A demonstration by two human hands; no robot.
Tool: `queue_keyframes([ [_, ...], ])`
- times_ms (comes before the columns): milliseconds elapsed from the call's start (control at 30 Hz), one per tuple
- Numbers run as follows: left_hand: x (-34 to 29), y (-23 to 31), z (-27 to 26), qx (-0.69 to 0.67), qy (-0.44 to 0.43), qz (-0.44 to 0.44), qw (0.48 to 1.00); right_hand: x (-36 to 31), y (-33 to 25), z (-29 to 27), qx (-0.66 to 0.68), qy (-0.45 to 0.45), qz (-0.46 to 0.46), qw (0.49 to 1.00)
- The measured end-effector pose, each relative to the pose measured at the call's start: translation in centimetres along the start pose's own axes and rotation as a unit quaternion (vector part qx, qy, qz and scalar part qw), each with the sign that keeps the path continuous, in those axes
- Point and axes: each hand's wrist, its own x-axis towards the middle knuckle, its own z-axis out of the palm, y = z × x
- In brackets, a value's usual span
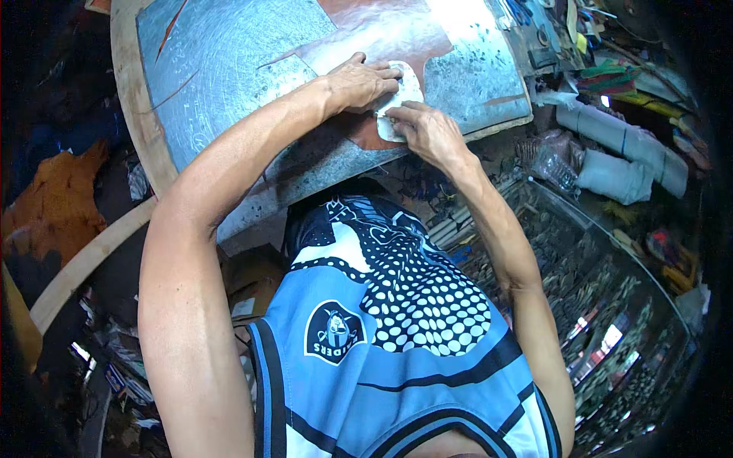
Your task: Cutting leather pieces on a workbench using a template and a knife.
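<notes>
A white, rounded, sole-shaped template (408, 82) lies over a piece of reddish-brown leather (368, 136) near the table's front edge. My left hand (365, 82) lies palm down, its fingers stretched out over the template's left side and its thumb hidden. At the template's lower right, my right hand (429, 131) has its fingers bent and pinched against the white piece. Whether the right fingers also hold something small is hidden.
Grey sheet metal covers the worktable (229, 84), which has a wooden rim (137, 107). Small tools (527, 23) lie at the far right. Rolled clear plastic (622, 145) sits to the right of the table. An orange-brown hide (57, 202) is at the left.
</notes>
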Motion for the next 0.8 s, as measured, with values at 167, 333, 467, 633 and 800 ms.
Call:
queue_keyframes([
  [167, -1.1, 0.1, -0.1, -0.008, -0.012, -0.021, 1.000, 0.2, -0.6, 0.2, -0.001, -0.006, -0.005, 1.000],
  [333, -1.0, 0.2, -0.4, -0.007, -0.019, -0.018, 1.000, 0.2, -0.7, -0.3, -0.013, -0.036, 0.042, 0.998],
  [467, -0.8, 0.2, -0.6, -0.012, -0.044, -0.022, 0.999, -0.3, -2.0, 0.2, 0.006, -0.043, 0.080, 0.996],
  [633, 0.3, -0.4, -0.1, -0.019, -0.040, -0.002, 0.999, -2.0, -4.3, 4.6, 0.057, 0.122, 0.128, 0.983],
  [800, 1.5, -0.3, 0.8, -0.004, -0.012, 0.009, 1.000, -2.5, -5.0, 5.9, 0.078, 0.171, 0.188, 0.964],
])
